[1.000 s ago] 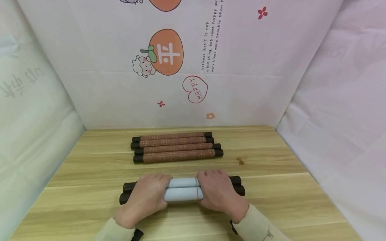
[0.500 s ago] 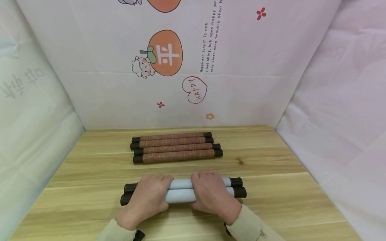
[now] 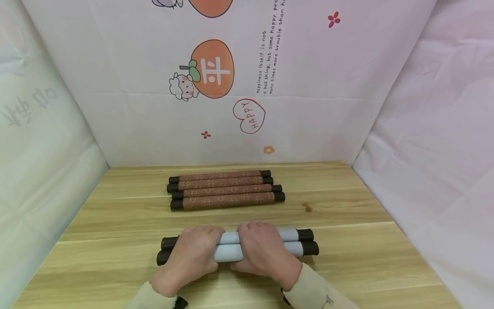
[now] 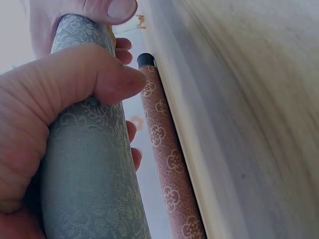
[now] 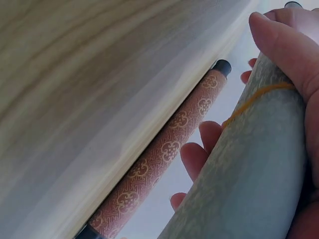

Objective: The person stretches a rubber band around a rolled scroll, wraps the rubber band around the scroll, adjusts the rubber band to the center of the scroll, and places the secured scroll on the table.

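Note:
Two pale blue brocade scrolls (image 3: pixel 228 253) with black end knobs lie side by side, crosswise before me. My left hand (image 3: pixel 193 254) grips them left of the middle, its thumb (image 4: pixel 117 82) bent over the near side. Close by on the right, my right hand (image 3: pixel 262 249) grips the same pair. In the right wrist view a yellow rubber band (image 5: pixel 256 97) crosses the blue fabric beside the right hand's fingers. Both wrist views show the blue scrolls held off the wooden surface.
Several brown patterned scrolls (image 3: pixel 229 200) with black ends lie in a row farther back on the wooden table (image 3: pixel 347 266). A small brown mark (image 3: pixel 307 207) shows to their right. White printed sheets (image 3: pixel 308 107) stand at the back and both sides.
My right hand has slid left along the blue scrolls, nearer the left hand, baring more of their right part. The scrolls have shifted slightly right. The brown scrolls stay put.

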`<state>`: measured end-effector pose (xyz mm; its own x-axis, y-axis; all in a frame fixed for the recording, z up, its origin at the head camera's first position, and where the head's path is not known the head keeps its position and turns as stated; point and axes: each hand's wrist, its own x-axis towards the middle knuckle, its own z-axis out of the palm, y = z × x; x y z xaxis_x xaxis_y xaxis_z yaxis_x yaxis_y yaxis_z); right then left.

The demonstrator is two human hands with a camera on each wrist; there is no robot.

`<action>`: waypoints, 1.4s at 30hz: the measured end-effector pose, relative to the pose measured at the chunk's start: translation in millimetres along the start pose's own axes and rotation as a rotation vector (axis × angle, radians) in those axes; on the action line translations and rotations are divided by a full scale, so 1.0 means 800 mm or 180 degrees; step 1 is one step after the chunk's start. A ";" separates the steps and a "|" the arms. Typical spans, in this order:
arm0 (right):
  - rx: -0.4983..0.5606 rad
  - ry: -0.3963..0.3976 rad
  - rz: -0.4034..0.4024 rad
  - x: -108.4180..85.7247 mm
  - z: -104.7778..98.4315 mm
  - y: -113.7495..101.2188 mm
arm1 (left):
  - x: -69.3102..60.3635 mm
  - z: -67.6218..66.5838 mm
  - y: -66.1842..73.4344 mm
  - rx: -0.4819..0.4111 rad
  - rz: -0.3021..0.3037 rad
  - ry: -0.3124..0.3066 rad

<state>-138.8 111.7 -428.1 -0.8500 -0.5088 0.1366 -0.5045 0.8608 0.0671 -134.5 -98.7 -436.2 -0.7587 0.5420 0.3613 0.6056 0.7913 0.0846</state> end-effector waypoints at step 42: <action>0.0053 -0.0072 -0.0009 -0.006 -0.002 0.021 | 0.000 -0.001 0.001 0.0157 0.0053 0.0178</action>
<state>-142.6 128.5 -425.8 -0.8517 -0.5116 0.1138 -0.5092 0.8591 0.0510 -134.1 -98.3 -435.1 -0.7333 0.5396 0.4137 0.6044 0.7960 0.0329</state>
